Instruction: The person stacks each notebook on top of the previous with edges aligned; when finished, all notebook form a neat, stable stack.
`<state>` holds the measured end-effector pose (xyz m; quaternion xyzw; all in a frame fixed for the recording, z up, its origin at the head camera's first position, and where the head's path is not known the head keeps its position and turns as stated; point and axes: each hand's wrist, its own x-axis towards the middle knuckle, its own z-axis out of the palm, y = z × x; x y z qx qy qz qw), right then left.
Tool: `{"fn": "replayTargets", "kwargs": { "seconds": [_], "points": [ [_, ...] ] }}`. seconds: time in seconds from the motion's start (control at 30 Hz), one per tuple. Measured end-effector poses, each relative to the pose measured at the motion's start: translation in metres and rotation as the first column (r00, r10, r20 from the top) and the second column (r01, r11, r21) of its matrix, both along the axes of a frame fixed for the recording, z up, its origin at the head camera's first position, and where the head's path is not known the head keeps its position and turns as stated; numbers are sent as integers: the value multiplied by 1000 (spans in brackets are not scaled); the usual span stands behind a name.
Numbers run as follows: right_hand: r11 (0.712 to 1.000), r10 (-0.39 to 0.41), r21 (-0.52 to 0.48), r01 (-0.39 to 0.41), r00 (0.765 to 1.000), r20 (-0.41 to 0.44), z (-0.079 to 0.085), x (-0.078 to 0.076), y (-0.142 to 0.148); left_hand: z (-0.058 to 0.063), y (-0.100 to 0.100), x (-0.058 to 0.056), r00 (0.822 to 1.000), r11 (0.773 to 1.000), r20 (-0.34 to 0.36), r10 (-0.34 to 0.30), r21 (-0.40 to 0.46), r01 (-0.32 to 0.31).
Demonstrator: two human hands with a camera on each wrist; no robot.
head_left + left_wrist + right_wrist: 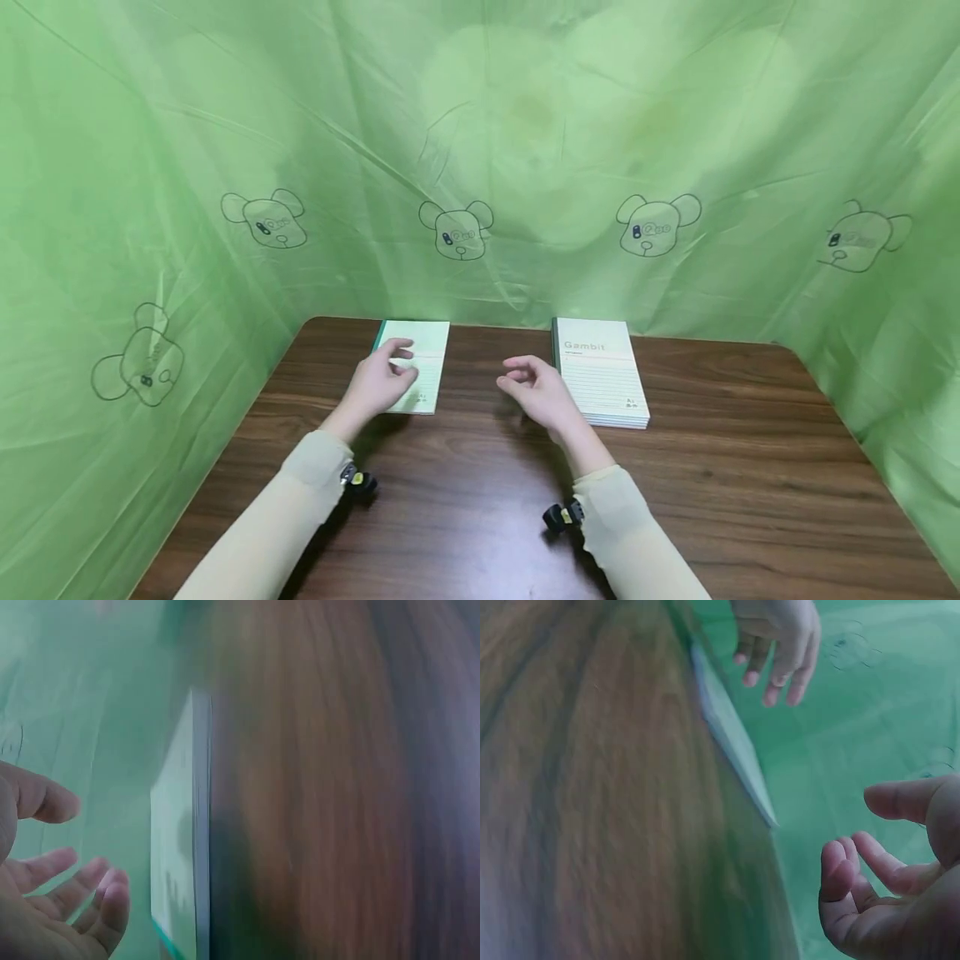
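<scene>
A pale green notebook (431,346) with a darker green spine lies at the left of the table's far side. My left hand (378,382) hovers over its near left part, fingers loosely bent and holding nothing. The left wrist view shows the notebook's pages (202,840) edge-on beside that hand. To the right lies a stack of notebooks (600,379), the top one white, lined and marked "Gambit". Close to the stack's left edge, my right hand (543,397) is raised above the table, thumb and fingers apart, with nothing between them.
The dark wood-grain table (465,492) runs back to a green curtain (540,167) printed with bear heads, which also encloses both sides. Each wrist carries a small black camera, such as the left one (363,483). Table surface separates the notebook and the stack.
</scene>
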<state>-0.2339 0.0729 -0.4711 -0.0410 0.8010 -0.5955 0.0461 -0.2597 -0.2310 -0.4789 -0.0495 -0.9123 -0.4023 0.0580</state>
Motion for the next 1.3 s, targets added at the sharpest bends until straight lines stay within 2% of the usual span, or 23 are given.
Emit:
{"fn": "replayTargets", "kwargs": {
  "seconds": [0.1,0.2,0.43,0.67,0.87,1.13,1.3],
  "points": [
    [1000,5,9,-5,1000,15,-5,-2,-22,-5,-31,1,998,997,6,58,-49,-57],
    [1000,9,13,-10,1000,27,-9,-4,-43,-4,-53,-1,994,992,24,109,-60,-107],
    [1000,-10,23,9,999,36,-21,-17,-78,-5,-72,-5,985,989,86,149,-5,-149],
    [998,0,66,-2,1000,22,-28,-30,-95,-12,-82,-10,977,985,122,173,-24,-171],
    [994,10,107,-14,999,39,-32,-35,-96,-18,-85,-11,972,988,191,138,-88,-123],
    [989,46,137,-58,995,86,-36,-35,-98,-19,-77,-11,968,990,230,103,-114,-78],
    [990,70,116,-81,993,96,-27,-29,-103,-19,-70,-7,971,988,216,104,-133,-77]
  ]
}}
